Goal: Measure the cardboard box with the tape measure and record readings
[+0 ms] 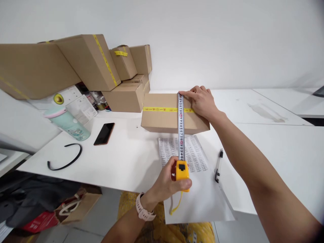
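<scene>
My left hand [169, 181] is closed around a yellow tape measure case [182, 172] held above the table's near edge. Its steel tape blade [181, 130] runs away from me across the top of a flat cardboard box [159, 116] sealed with yellow tape. My right hand [201, 101] rests on the box's far right top, fingers pinching the end of the blade against the far edge. A printed sheet of paper [197, 182] lies under the tape measure, with a black and white pen [218, 165] on its right side.
Several taped cardboard boxes [86, 64] are stacked at the back left. A mint bottle [67, 121], a dark phone [104, 133] and a black curved band [66, 158] lie on the white table [278, 141]. Bags [37, 209] sit on the floor at lower left.
</scene>
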Action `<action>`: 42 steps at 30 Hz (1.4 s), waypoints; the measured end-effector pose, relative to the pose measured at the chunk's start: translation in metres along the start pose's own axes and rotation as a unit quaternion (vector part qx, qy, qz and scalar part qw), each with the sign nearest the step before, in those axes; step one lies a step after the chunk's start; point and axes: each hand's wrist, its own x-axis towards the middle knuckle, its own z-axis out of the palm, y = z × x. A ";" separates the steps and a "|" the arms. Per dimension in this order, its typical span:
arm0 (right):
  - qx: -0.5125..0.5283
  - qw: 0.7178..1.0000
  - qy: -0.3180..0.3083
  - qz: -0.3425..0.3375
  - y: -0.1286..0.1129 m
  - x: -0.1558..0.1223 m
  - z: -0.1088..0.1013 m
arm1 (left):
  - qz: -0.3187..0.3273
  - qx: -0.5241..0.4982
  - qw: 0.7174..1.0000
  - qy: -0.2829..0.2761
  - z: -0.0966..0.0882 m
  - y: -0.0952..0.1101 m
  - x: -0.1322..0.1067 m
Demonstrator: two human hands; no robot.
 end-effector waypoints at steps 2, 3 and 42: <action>-0.003 1.000 0.005 0.000 -0.001 -0.002 0.000 | -0.001 0.003 1.000 -0.003 -0.001 -0.003 0.000; -0.004 1.000 0.007 0.001 -0.001 -0.002 0.000 | -0.003 0.003 1.000 -0.003 -0.002 -0.004 -0.001; -0.068 0.997 0.006 0.031 -0.033 -0.090 -0.019 | 0.024 0.227 0.973 -0.044 -0.022 -0.044 -0.045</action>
